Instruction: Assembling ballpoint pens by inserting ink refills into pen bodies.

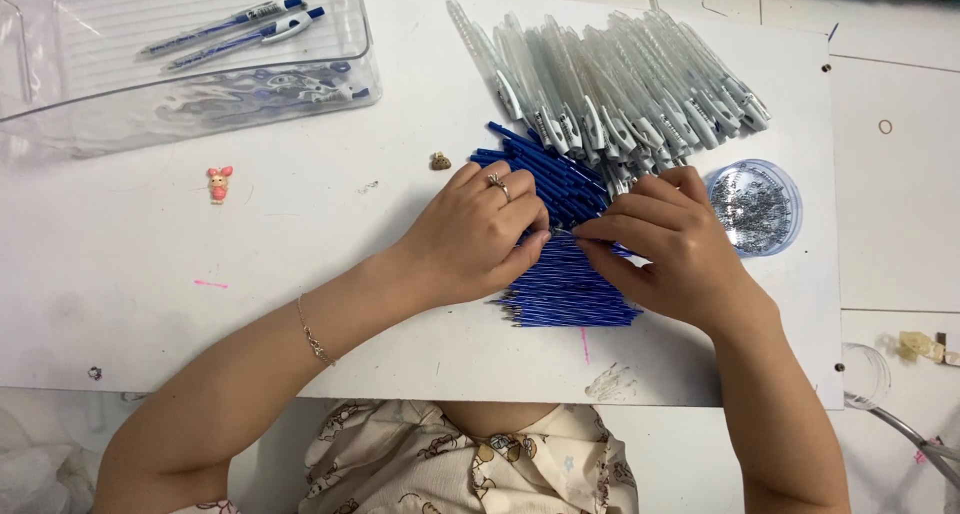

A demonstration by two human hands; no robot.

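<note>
Both forearms reach forward and angle inward, so the hands meet at the middle. The left hand [470, 236] lies palm down, fingers curled (a ring on one finger), its fingertips touching those of the right hand [665, 244], which pinch together.

Both arms bare, no sleeves in view. Left hand [470, 236] has a silver ring w/ a small stone-ish top on one finger, plus a thin chain bracelet w/ a little dangly bit on the wrist. Right hand [668, 246]: no jewelry visible. Bottom center of frame: cream/beige top w/ cartoon bear print, brownish bears + tiny blue bits, looks like pajama fabric.
</note>
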